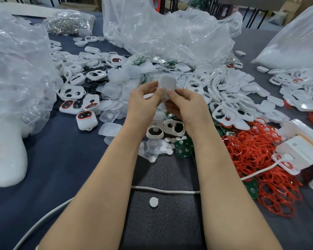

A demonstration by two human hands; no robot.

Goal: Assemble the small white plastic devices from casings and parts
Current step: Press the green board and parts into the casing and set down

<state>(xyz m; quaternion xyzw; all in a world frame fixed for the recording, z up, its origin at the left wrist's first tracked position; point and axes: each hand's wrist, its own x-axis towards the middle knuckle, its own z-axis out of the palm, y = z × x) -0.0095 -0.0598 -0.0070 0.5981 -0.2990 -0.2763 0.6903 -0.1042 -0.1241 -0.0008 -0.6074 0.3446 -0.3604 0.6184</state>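
Observation:
A small white plastic device (166,85) is held up above the middle of the table, its smooth back towards me. My left hand (145,103) pinches its left side with thumb and fingers. My right hand (186,107) grips its lower right side, thumb on the back. Directly below the hands lie two open white casings (164,129) with round holes. Green circuit boards (182,148) and small white round discs (163,147) lie just nearer to me. One loose white disc (153,202) sits on the grey mat between my forearms.
Heaps of white casings (229,98) and clear covers (114,87) fill the table's middle. Red rubber rings (257,156) pile at the right beside white boxes (304,147). Crumpled clear plastic bags (163,37) stand behind and at the left. A white cable (163,190) crosses the mat.

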